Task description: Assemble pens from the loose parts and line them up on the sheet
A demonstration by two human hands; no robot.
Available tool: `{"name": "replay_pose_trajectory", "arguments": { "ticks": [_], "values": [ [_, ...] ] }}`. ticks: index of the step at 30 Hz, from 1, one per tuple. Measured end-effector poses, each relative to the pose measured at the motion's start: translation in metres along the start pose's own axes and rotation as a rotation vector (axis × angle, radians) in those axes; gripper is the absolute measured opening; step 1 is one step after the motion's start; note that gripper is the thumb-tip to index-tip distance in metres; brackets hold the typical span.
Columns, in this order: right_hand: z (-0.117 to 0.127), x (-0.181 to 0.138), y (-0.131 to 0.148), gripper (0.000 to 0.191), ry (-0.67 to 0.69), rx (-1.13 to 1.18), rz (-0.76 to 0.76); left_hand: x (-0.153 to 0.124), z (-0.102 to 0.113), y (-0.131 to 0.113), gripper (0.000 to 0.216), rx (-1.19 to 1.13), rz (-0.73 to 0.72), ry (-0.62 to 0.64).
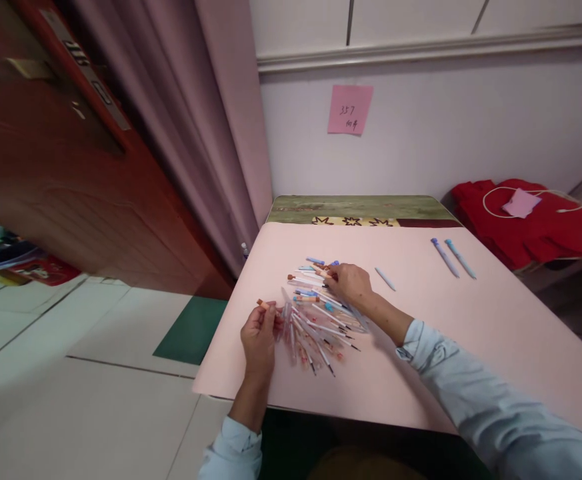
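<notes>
A loose heap of pen parts (315, 327) lies on the pink-covered table, with thin white refills, clear barrels and several blue or orange pieces. At its left edge my left hand (259, 337) is closed, thumb and fingers pinching a small orange pen part (263, 304) with a brown end. My right hand (351, 285) reaches over the far side of the heap, fingers bent together. Beside its fingertips lies an orange pen piece (321, 271); whatever is between those fingers is partly hidden. A single pale blue barrel (385, 279) rests right of that hand.
Two whole pens, one purple-blue (445, 257) and one light blue (461, 259), lie side by side on the table's right. Behind the table is a wall with a pink note (350, 110). Red cloth (545, 230) with a white cable is at right. A wooden door (95, 173) stands left.
</notes>
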State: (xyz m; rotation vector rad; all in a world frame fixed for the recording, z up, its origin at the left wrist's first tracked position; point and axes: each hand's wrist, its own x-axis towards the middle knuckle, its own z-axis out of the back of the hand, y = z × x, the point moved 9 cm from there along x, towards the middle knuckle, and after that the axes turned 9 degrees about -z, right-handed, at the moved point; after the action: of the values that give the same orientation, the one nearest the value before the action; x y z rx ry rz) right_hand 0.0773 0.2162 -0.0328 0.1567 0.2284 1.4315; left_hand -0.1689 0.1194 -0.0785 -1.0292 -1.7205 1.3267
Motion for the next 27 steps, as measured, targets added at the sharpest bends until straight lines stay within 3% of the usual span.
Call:
{"name": "replay_pose_trajectory", "arguments": {
  "ticks": [7,10,13,15,22,27],
  "values": [
    [0.007,-0.004,0.002,0.029,-0.057,0.009,0.072,-0.001,0.000,0.000,0.037,-0.009,-0.012,0.007],
    [0.008,-0.010,0.018,0.027,-0.079,0.000,0.249,0.000,0.000,0.001,0.036,0.002,-0.022,0.016],
    [-0.002,-0.019,0.040,0.025,-0.016,-0.064,0.474,0.000,0.001,0.000,0.036,0.003,-0.030,0.021],
    [-0.008,-0.022,0.046,0.027,0.004,-0.120,0.537,-0.001,0.000,-0.001,0.037,-0.006,-0.027,0.020],
    [0.000,-0.003,0.050,0.029,-0.015,-0.163,0.387,-0.001,-0.001,0.000,0.035,0.007,-0.018,0.011],
    [-0.002,0.033,0.076,0.034,-0.048,-0.162,0.326,0.000,-0.001,0.004,0.035,0.004,-0.023,0.031]
  ]
}}
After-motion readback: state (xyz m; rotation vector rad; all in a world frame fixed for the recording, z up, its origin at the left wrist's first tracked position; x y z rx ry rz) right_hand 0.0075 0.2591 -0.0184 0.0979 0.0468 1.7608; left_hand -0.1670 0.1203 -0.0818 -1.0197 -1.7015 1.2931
